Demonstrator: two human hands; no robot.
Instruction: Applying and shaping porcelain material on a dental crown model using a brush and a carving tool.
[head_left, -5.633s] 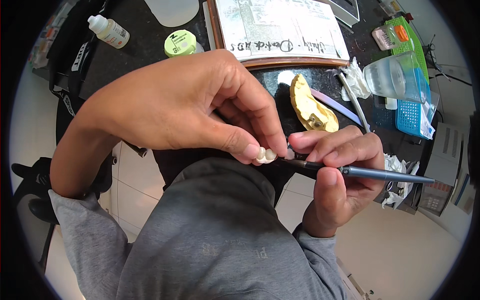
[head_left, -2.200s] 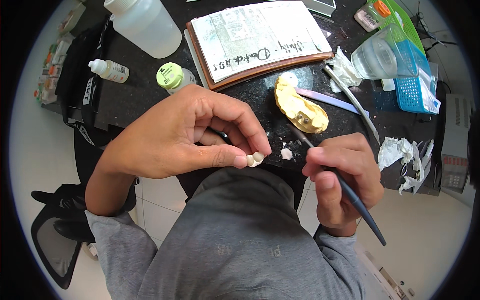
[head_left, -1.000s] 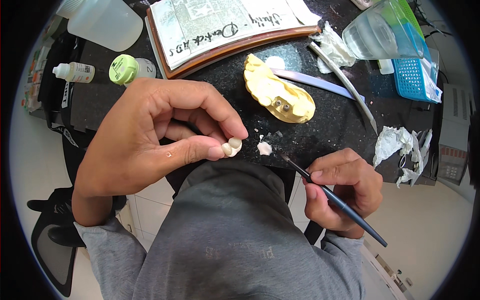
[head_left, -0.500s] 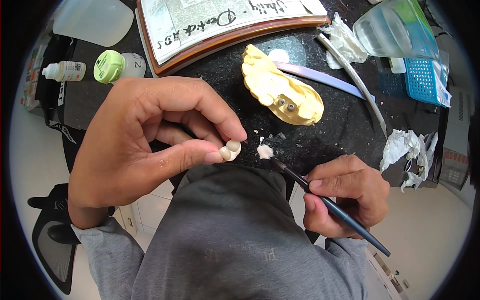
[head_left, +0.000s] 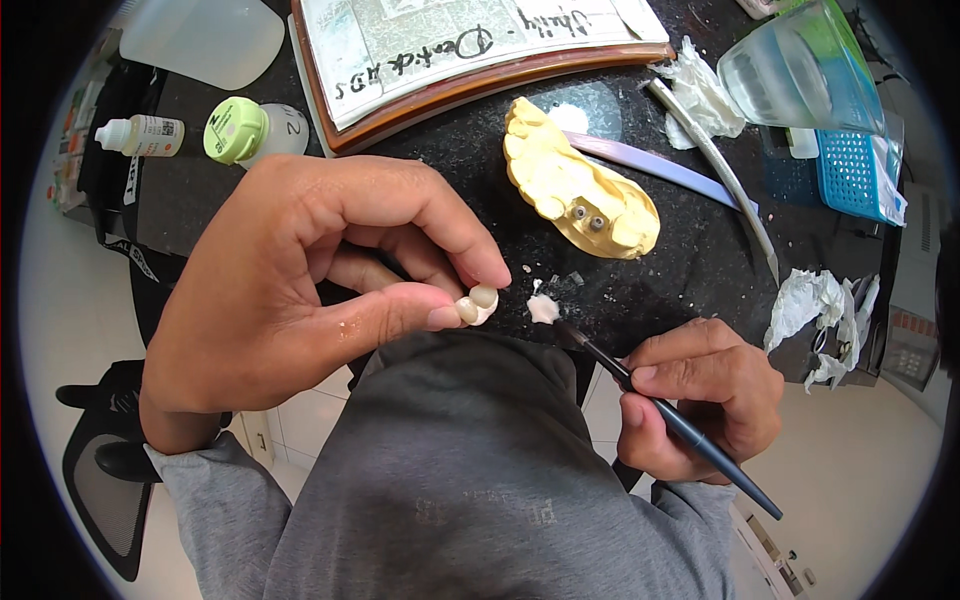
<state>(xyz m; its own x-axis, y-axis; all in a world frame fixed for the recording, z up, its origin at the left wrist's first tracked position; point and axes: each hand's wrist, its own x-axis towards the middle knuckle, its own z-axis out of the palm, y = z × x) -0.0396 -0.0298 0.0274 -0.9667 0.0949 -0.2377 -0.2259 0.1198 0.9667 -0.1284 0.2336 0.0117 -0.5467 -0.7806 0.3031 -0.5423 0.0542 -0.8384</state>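
Between the thumb and index finger of my left hand (head_left: 330,280) is a small piece of joined dental crowns (head_left: 478,305), tooth-coloured with a paler white underside. My right hand (head_left: 705,400) grips a dark brush (head_left: 690,430) like a pen, its bristles angled toward the left. Close to the bristle tip lies a pinkish-white lump (head_left: 543,308) on the black worktop, with small crumbs around it. Farther back rests a yellow dental cast (head_left: 580,185), which has two metal-ringed holes in its near part.
Behind the cast are a lilac strip (head_left: 665,170), a grey metal tool (head_left: 715,155) and crumpled tissue (head_left: 700,90). A glass of water (head_left: 775,75) and blue basket (head_left: 850,175) stand at right. A green-lidded jar (head_left: 235,130), dropper bottle (head_left: 145,135) and wood-edged board (head_left: 490,75) sit farther left.
The view has shifted slightly, so the worktop things sit a little farther right and lower. Both hands keep their grips; the brush tip stays beside the lump.
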